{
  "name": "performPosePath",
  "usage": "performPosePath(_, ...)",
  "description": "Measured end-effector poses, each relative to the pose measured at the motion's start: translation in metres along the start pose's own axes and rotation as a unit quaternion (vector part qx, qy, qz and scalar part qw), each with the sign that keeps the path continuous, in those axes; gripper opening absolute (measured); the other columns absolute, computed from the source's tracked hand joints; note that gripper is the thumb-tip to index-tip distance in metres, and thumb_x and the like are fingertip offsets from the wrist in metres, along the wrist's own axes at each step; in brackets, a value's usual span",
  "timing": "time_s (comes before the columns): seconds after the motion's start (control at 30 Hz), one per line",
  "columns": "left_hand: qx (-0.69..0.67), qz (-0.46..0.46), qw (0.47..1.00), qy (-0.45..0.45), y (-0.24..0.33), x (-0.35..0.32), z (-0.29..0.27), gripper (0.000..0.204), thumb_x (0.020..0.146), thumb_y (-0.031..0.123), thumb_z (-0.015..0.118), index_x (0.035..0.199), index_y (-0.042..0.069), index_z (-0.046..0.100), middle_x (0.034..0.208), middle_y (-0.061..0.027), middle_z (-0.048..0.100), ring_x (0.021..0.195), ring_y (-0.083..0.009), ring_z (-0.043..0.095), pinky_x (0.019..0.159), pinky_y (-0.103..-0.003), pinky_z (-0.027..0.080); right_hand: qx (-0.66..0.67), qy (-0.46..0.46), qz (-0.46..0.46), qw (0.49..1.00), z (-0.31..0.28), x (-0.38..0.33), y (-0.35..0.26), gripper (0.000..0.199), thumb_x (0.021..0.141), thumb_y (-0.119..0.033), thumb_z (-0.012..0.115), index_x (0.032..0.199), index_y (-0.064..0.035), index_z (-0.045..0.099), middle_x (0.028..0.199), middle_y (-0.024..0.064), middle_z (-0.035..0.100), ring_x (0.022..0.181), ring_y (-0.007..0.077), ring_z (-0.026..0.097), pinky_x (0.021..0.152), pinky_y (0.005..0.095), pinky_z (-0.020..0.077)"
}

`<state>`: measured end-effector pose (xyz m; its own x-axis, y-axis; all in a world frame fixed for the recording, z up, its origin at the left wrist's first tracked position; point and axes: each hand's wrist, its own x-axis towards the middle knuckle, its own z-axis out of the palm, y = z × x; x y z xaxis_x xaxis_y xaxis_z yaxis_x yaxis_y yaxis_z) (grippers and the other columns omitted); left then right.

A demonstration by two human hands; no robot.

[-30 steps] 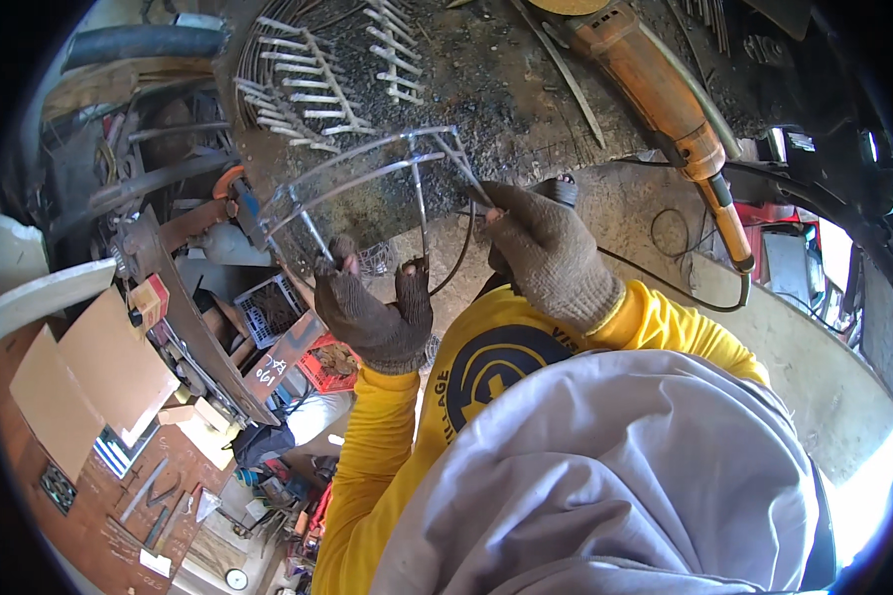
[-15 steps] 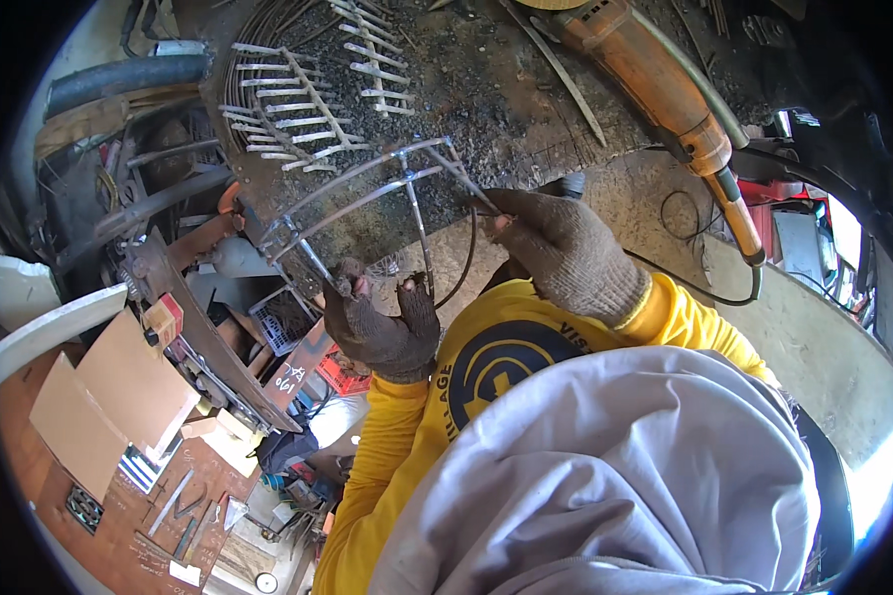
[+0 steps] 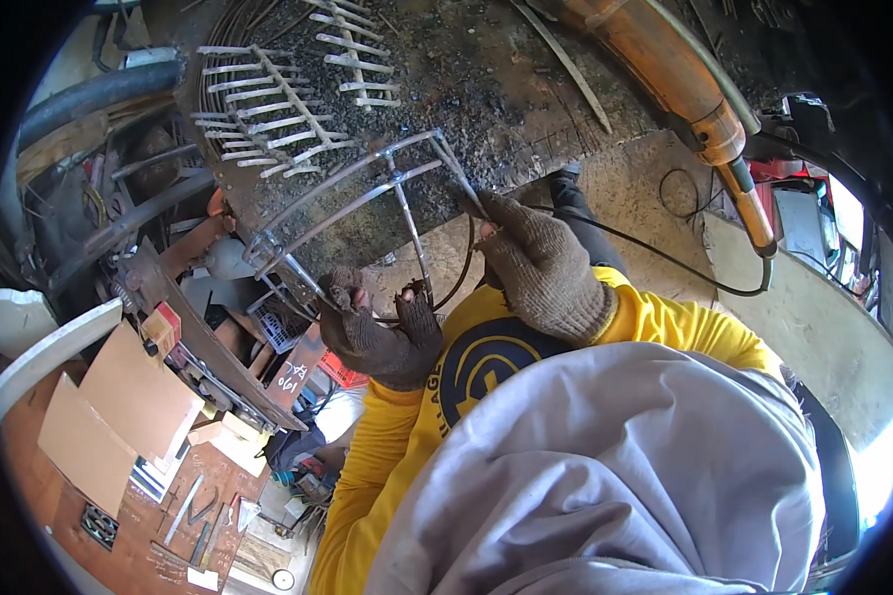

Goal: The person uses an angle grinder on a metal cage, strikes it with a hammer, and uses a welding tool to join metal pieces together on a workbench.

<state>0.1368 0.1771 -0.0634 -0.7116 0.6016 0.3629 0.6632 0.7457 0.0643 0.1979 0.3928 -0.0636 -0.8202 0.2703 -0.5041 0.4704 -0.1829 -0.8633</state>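
Between my hands is a frame of welded metal rods [image 3: 398,178], with two long rails and short legs, held at a slant near the edge of a dirty workbench [image 3: 446,89]. My left hand [image 3: 377,337], in a brown knit glove, is closed on the leg ends at the frame's near left side. My right hand [image 3: 551,268], gloved alike, grips the rod at the frame's right end between thumb and fingers. Bare fingertips show through both gloves. A dark cable passes behind the frame and the right hand.
Comb-like rod pieces [image 3: 288,94] lie on the bench at the upper left, beside coiled wire. A large orange angle grinder [image 3: 655,69] lies at the upper right, its cable hanging down. Left, past scrap metal, a brown board holds cardboard [image 3: 89,446] and hand tools.
The view has shifted slightly, so the bench and its rod pieces appear farther left. The frame has moved a little left with my hands, and both keep their hold.
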Motion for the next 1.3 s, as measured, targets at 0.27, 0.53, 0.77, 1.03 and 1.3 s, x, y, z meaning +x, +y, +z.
performPosePath(0.27, -0.045, -0.005, 0.999, 0.019, -0.006, -0.003, 0.005, 0.049, 0.091, 0.028, 0.068, 0.126, 0.000, 0.050, 0.132, -0.0282, 0.054, 0.113, -0.0450, 0.056, 0.091, -0.053, 0.048, -0.017, -0.017, 0.000, 1.000, -0.006, 0.002, -0.007, 0.041, 0.101, -0.013, 0.059, 0.139, 0.0021, 0.058, 0.082, 0.0066, 0.067, 0.072, 0.0125, 0.064, 0.066, 0.0284, 0.0510)
performPosePath(0.53, -0.030, -0.001, 0.999, 0.044, -0.006, -0.002, 0.009, 0.046, 0.094, 0.020, 0.067, 0.127, -0.005, 0.049, 0.128, -0.0284, 0.060, 0.111, -0.0427, 0.063, 0.097, -0.052, 0.051, -0.041, -0.131, 0.018, 0.990, -0.058, 0.018, -0.023, 0.038, 0.103, -0.020, 0.059, 0.134, 0.0020, 0.062, 0.086, 0.0042, 0.069, 0.073, 0.0083, 0.061, 0.066, 0.0265, 0.0490)
performPosePath(0.77, -0.106, 0.010, 0.991, 0.077, -0.007, 0.003, 0.014, 0.044, 0.093, 0.018, 0.068, 0.126, -0.006, 0.050, 0.128, -0.0272, 0.060, 0.107, -0.0395, 0.066, 0.097, -0.049, 0.052, -0.021, -0.035, 0.097, 0.994, -0.097, -0.009, -0.011, 0.039, 0.100, -0.023, 0.062, 0.132, 0.0012, 0.065, 0.085, 0.0037, 0.069, 0.074, 0.0081, 0.062, 0.069, 0.0282, 0.0515)
performPosePath(1.03, -0.113, -0.024, 0.990, 0.082, -0.002, 0.000, 0.016, 0.048, 0.097, 0.019, 0.065, 0.132, -0.008, 0.045, 0.129, -0.0271, 0.058, 0.109, -0.0370, 0.066, 0.098, -0.048, 0.053, -0.076, 0.023, -0.013, 0.997, -0.104, -0.020, 0.038, 0.036, 0.102, -0.019, 0.058, 0.132, -0.0016, 0.065, 0.082, 0.0049, 0.068, 0.071, 0.0085, 0.061, 0.064, 0.0259, 0.0490)
performPosePath(1.3, -0.118, -0.022, 0.988, 0.092, -0.005, -0.003, 0.021, 0.046, 0.101, 0.026, 0.062, 0.128, -0.009, 0.048, 0.130, -0.0254, 0.057, 0.109, -0.0354, 0.065, 0.093, -0.044, 0.056, -0.008, 0.002, 0.026, 1.000, -0.114, -0.016, 0.057, 0.031, 0.099, -0.017, 0.062, 0.125, -0.0002, 0.067, 0.082, 0.0082, 0.069, 0.071, 0.0110, 0.064, 0.066, 0.0278, 0.0518)
